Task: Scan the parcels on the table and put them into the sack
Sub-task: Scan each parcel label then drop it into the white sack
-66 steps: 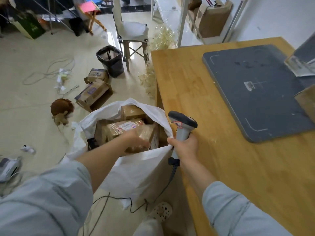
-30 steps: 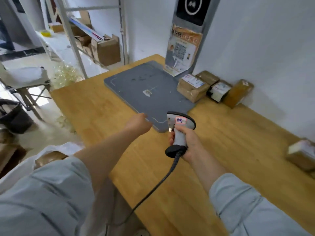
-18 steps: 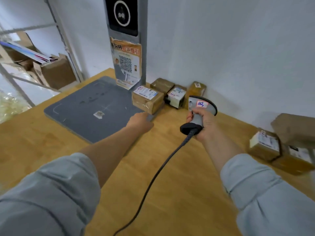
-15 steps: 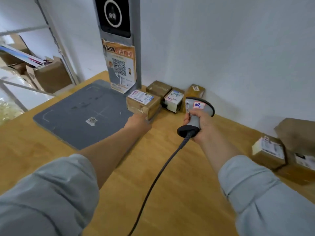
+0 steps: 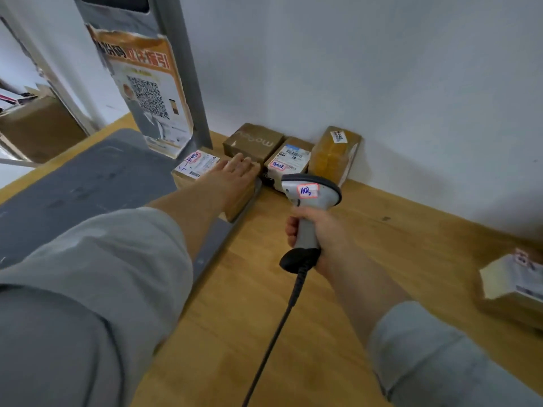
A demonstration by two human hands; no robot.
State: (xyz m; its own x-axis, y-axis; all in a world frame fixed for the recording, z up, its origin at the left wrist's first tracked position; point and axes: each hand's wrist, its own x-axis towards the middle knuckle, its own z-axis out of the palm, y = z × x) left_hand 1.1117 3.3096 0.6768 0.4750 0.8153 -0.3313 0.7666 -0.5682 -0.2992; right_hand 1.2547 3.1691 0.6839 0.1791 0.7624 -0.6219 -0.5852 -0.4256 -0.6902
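Observation:
A cardboard parcel [image 5: 197,165] with a white label sits on the corner of the grey mat [image 5: 88,183]. My left hand [image 5: 238,175] lies flat on top of it, fingers stretched to its far edge, and the parcel rests on the mat. My right hand [image 5: 321,235] grips the handle of a grey barcode scanner [image 5: 310,193], whose head points toward the parcels by the wall. Behind stand a dark brown box [image 5: 253,141], a white-labelled box [image 5: 290,160] and a tape-wrapped parcel [image 5: 335,155]. The sack is out of view.
A grey post with an orange QR poster [image 5: 147,92] rises behind the mat. Another labelled parcel [image 5: 514,284] lies at the right edge of the wooden table [image 5: 396,230]. The scanner cable [image 5: 276,333] trails toward me. The white wall borders the table's far side.
My view swung from the sack on the floor to the table's back wall. My left hand left the sack, reached across the mat and landed on the labelled parcel. The scanner moved forward with it.

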